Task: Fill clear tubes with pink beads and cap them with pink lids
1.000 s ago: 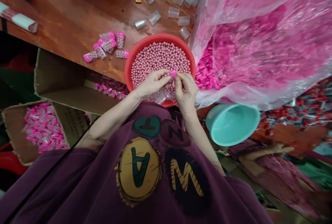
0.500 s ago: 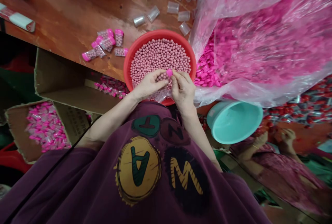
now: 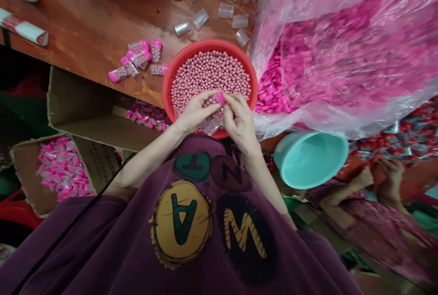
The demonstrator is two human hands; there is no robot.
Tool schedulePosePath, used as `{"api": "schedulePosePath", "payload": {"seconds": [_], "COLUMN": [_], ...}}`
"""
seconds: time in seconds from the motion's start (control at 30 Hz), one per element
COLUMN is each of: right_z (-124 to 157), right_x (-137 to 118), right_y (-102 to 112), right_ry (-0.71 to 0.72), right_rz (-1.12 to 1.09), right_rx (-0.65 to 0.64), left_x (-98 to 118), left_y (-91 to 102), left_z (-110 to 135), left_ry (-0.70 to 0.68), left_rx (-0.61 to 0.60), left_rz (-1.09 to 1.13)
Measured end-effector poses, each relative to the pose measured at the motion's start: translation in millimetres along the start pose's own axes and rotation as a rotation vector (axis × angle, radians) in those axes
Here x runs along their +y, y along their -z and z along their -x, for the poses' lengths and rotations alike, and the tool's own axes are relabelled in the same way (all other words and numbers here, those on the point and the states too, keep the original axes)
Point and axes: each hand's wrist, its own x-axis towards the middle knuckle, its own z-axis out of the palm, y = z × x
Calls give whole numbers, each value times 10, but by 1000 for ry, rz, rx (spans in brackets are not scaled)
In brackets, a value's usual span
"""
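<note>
Over a red basin (image 3: 167, 92) filled with small pink balls (image 3: 210, 74), both my hands meet at one little clear bottle (image 3: 210, 102). My left hand (image 3: 195, 112) is closed around the bottle, which has pink balls inside. Its bright pink cap (image 3: 219, 98) points right and is slightly tilted. The thumb and fingers of my right hand (image 3: 240, 119) pinch at that cap; whether it is fully seated I cannot tell. Some clear plastic (image 3: 209, 125) lies at the basin's near side, partly below my hands.
Several filled bottles (image 3: 138, 55) lie left of the basin. Empty clear cups (image 3: 200, 19) are scattered behind it. A plastic bag of pink caps (image 3: 273, 90) spreads rightward. Cardboard boxes (image 3: 78, 112) stand left, a turquoise basin (image 3: 311, 160) right. A co-worker's hands (image 3: 376, 176) are farther right.
The pink cap has tilted and shifted slightly left between my fingers. My right hand has moved a little left with it. The co-worker's hands have shifted.
</note>
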Motion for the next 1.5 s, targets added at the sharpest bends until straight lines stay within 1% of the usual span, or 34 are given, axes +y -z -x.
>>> {"api": "schedulePosePath", "payload": {"seconds": [0.07, 0.1, 0.23, 0.27, 0.33, 0.47, 0.53, 0.6, 0.7, 0.8, 0.87, 0.97, 1.03, 1.1, 1.2, 1.33, 1.43, 1.5], "right_z": [21, 31, 56, 59, 59, 55, 62, 75, 79, 37, -7, -52, -57, -49, -40, -45, -44, -40], "right_x": [47, 102, 379, 409, 384, 177, 133, 148, 208, 252, 280, 330, 359, 373, 347, 258, 223, 226], "right_y": [37, 37, -56, -82, -116, -180, -242, -299, -289, -173, -105, -97, -142, -192, -222, -171, -136, -138], "right_ry": [-15, -34, -150, -166, -153, -55, -66, -94, -97, -83, -112, -192, -237, -248, -194, -113, -76, -76], "right_rz": [-31, -53, -172, -177, -117, 152, 250, 279, 189, 33, -47, -138, -195, -222, -157, -20, -7, -12], "right_rx": [-58, -45, 156, 175, 135, -55, -76, -61, -87, -119, -66, 54, 99, 119, 128, 93, 72, 92], "left_x": [13, 16, 8, 4, -8, -58, -90, -116, -134, -130, -122, -117, -124, -140, -176, -225, -230, -212], "left_y": [37, 52, 77, 77, 73, 47, 24, 10, 34, 99, 133, 139, 121, 97, 65, 48, 44, 34], "left_z": [18, 21, -2, -12, -31, -47, -45, -43, -43, -40, -31, -16, -18, -31, -65, -95, -99, -101], "left_ry": [25, 30, -6, -21, -37, 21, 54, 69, 67, 34, 32, 91, 105, 82, 55, 57, 31, -1], "left_rx": [-34, -43, -17, -6, 15, 87, 118, 129, 110, 53, 2, -44, -37, -20, 24, 100, 113, 101], "left_rz": [55, 58, -24, -47, -74, -28, 8, 31, 64, 105, 132, 136, 102, 29, -159, -394, -449, -440]}}
